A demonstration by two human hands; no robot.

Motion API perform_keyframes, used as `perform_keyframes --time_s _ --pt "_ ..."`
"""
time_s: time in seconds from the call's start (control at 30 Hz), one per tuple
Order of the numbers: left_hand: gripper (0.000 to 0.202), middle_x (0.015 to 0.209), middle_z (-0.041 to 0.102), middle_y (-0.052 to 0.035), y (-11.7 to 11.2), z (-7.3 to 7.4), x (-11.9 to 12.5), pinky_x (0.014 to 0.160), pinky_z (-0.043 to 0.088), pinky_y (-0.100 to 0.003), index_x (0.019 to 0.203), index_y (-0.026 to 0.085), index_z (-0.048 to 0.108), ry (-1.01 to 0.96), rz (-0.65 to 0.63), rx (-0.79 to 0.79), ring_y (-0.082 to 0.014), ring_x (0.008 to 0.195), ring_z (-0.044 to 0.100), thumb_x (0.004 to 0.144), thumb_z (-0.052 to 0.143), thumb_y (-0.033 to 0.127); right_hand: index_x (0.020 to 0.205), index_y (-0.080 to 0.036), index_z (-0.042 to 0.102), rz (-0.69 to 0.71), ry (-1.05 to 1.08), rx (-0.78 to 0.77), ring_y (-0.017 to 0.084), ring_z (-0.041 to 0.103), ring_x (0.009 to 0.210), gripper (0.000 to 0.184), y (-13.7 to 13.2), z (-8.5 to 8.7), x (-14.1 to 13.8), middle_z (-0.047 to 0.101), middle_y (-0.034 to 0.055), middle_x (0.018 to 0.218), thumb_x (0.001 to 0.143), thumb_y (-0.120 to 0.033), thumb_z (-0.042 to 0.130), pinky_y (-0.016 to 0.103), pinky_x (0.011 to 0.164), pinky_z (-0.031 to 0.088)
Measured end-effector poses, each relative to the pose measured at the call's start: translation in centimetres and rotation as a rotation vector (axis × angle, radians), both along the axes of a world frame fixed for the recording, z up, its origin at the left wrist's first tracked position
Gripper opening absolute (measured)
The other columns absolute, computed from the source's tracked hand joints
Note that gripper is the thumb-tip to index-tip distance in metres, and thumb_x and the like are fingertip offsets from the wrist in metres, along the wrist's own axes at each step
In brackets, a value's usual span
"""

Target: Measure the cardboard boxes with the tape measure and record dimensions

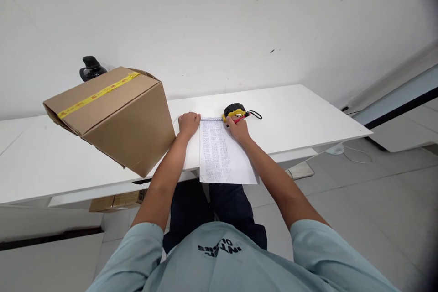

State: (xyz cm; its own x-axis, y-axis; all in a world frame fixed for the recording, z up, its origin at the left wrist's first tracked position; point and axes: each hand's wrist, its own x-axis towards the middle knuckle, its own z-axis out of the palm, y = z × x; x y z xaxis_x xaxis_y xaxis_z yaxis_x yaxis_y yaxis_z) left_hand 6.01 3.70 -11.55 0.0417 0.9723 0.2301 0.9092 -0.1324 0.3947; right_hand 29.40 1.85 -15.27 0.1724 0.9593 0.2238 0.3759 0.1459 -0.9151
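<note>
A sheet of paper (214, 155) covered in handwriting lies on the white table, its near end hanging over the front edge. Across its top runs the pulled-out blade (212, 120) of a black and yellow tape measure (234, 110). My left hand (189, 123) is closed at the free end of the blade, beside the paper's top left corner; the tip is hidden by the fingers. My right hand (238, 129) is closed around a red pen (242, 117), its fingers against the tape measure's case. A black wrist strap (256, 114) loops out to the right.
A cardboard box (133, 123) with yellow tape stands on the table (290, 118) close to my left forearm. Behind it is a glossy black object (91, 69). Another carton (118, 201) sits below the table. The wall rises behind; a cable (359, 155) lies on the floor at right.
</note>
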Motion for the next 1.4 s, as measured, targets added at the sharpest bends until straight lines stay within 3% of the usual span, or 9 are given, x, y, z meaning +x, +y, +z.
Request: perform_keyframes --time_s 0.23,0.63,0.87,1.27,1.4 --pt "0.044 0.119 0.08 -0.0103 -0.2 0.01 0.04 0.11 0.041 -0.044 0.092 0.022 0.078 -0.014 -0.004 0.022 -0.0296 0.115 0.069 0.112 0.041 0.033 0.062 -0.026 0.026 -0.027 -0.021 -0.001 0.017 0.039 0.065 0.054 0.0 -0.05 -0.05 0.038 0.0 0.059 0.092 -0.058 0.058 0.036 0.068 0.036" --pt "0.042 0.122 0.079 -0.0079 -0.42 0.3 -0.1 0.112 0.041 -0.042 0.098 0.024 0.079 -0.032 0.006 0.02 -0.0278 0.118 0.068 0.113 0.041 0.034 0.063 -0.027 0.03 -0.066 -0.04 -0.008 0.019 0.04 0.065 0.057 0.31 -0.37 -0.04 0.04 0.0014 0.057 0.089 -0.069 0.057 0.036 0.066 0.038" --pt "0.047 0.116 0.08 -0.0114 -0.38 0.36 -0.07 0.104 0.045 -0.044 0.089 0.022 0.078 0.014 0.009 -0.016 -0.0309 0.113 0.07 0.112 0.04 0.035 0.062 -0.027 0.031 -0.059 -0.032 0.0 0.02 0.042 0.068 0.061 0.32 -0.41 -0.08 0.043 0.0029 0.06 0.087 -0.077 0.055 0.037 0.068 0.039" --pt "0.042 0.124 0.08 -0.0094 -0.23 0.14 -0.09 0.106 0.044 -0.042 0.101 0.022 0.08 -0.013 -0.006 0.019 -0.0295 0.12 0.068 0.112 0.041 0.034 0.06 -0.026 0.032 -0.093 -0.018 -0.01 0.019 0.043 0.067 0.054 0.25 -0.13 -0.02 0.045 0.0022 0.061 0.091 -0.064 0.057 0.037 0.069 0.039" --pt "0.042 0.122 0.08 -0.0086 -0.29 0.23 -0.13 0.105 0.044 -0.041 0.097 0.022 0.08 -0.025 -0.006 0.028 -0.0287 0.118 0.068 0.112 0.042 0.032 0.06 -0.026 0.032 -0.087 -0.008 -0.009 0.018 0.043 0.067 0.054 0.27 -0.18 -0.03 0.044 0.0013 0.06 0.092 -0.06 0.058 0.036 0.069 0.041"
